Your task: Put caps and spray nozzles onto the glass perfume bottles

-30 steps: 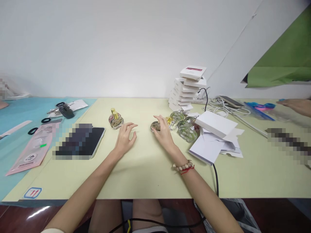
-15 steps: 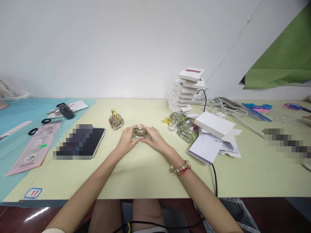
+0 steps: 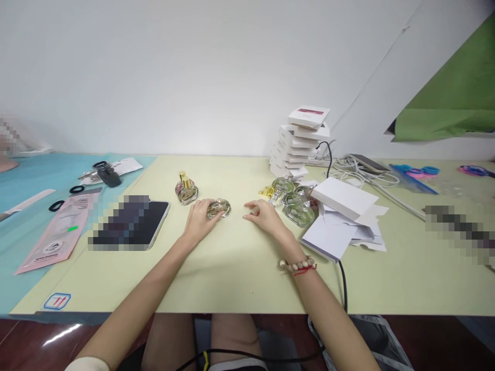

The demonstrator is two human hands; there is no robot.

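Note:
On the pale yellow table my left hand (image 3: 200,219) is closed around the left side of a small round glass perfume bottle (image 3: 219,208), thumb along its front. No gold cap shows on its top. My right hand (image 3: 264,216) is apart from the bottle, a little to its right, with thumb and fingers parted and nothing between them. Behind my left hand stand glass bottles with gold caps (image 3: 187,189). Right of my right hand lie several greenish glass bottles (image 3: 299,212) in a cluster, beside a small heap of gold caps (image 3: 266,192).
A stack of white boxes (image 3: 297,141) stands against the wall. Nearer are an opened white box (image 3: 344,197) and loose paper. To the left lie a tablet (image 3: 135,224), a pink pouch (image 3: 58,232) and a dark jar (image 3: 107,174). White cables (image 3: 348,172) tangle at back right.
My right hand has let go of the bottle and moved right, away from it. My left hand still holds the bottle. The view has shifted slightly.

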